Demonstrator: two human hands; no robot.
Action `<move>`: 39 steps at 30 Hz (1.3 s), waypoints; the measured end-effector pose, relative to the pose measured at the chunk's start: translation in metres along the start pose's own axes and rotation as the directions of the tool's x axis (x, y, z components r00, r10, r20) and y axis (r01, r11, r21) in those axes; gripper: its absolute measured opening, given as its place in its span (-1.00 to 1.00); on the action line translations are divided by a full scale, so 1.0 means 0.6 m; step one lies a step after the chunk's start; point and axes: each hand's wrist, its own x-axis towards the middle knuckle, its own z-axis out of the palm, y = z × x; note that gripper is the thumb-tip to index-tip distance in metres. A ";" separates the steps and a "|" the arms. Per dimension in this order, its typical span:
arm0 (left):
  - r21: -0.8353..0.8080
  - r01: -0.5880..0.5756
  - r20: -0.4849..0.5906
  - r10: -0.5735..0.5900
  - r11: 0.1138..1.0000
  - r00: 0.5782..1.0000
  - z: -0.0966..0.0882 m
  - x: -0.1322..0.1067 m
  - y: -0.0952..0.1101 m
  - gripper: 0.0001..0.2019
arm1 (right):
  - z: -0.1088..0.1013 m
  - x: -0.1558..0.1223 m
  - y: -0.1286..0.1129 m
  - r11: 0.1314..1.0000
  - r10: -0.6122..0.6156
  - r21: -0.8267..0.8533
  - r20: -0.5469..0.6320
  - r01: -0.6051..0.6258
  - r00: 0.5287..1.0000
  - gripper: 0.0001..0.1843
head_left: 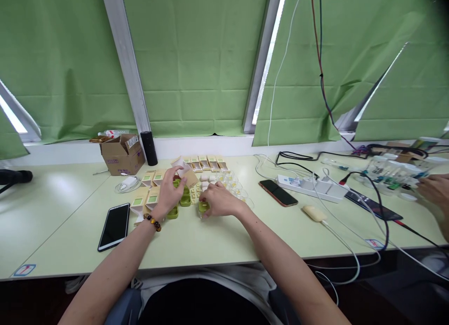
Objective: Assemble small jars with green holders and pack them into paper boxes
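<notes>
"Far left on the table (217, 243), can you read the cardboard box (119, 160)?"
"Purple print (123, 171) and a white label (132, 141), too small to make out."
"And the hands?"
"Left hand (171, 190): fingers closed on a tan carton (190, 176). Right hand (222, 199): fingers clamped on a green tray (203, 206), right of other green trays (185, 200)."
"Other markings?"
"Near left, a sticker (24, 270) bearing a red arrow."

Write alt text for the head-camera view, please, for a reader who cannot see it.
A person's right hand holds a small green square container at a pale green table; the left hand, a beaded bracelet on its wrist, is at a beige cardboard box. Nearby lie small green trays, a row of small beige boxes and a white phone with a black screen.
</notes>
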 end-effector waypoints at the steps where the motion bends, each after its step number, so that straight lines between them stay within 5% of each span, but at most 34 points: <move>1: -0.003 -0.011 0.034 0.011 1.000 0.999 -0.003 0.003 0.001 -0.73 | 0.003 0.001 -0.002 1.000 0.002 -0.023 0.009 -0.001 1.000 -0.63; 5: 0.031 -0.031 0.223 0.023 0.999 0.975 -0.023 0.012 0.013 -0.77 | -0.008 0.002 -0.002 0.998 0.007 -0.068 0.062 -0.003 0.998 -0.69; 10: 0.078 -0.099 0.495 0.048 0.992 0.868 -0.050 0.003 0.020 -0.80 | -0.058 -0.009 0.023 0.998 0.050 0.029 0.034 -0.051 0.998 -0.77; 13: 0.073 -0.151 0.564 0.085 0.986 0.821 -0.051 -0.014 0.020 -0.79 | -0.081 -0.018 0.041 0.980 0.101 0.176 -0.043 -0.092 0.994 -0.70; 22: 0.062 -0.215 0.565 0.143 0.975 0.813 -0.031 -0.051 0.020 -0.74 | -0.089 -0.019 0.048 0.853 0.143 0.518 -0.333 0.054 0.932 -0.59; 26: 0.045 -0.193 0.474 0.149 0.980 0.868 -0.027 -0.054 0.014 -0.77 | -0.086 -0.017 0.030 0.799 0.137 0.586 -0.393 0.132 0.909 -0.56; 30: -0.002 -0.118 0.408 0.109 0.993 0.907 -0.019 -0.054 0.012 -0.70 | -0.076 -0.016 0.005 0.791 0.074 0.581 -0.405 0.193 0.911 -0.57; 39: 0.099 -0.045 0.393 0.003 0.994 0.919 -0.013 -0.055 0.014 -0.82 | -0.027 -0.005 -0.028 0.893 -0.080 0.408 -0.271 0.189 0.959 -0.65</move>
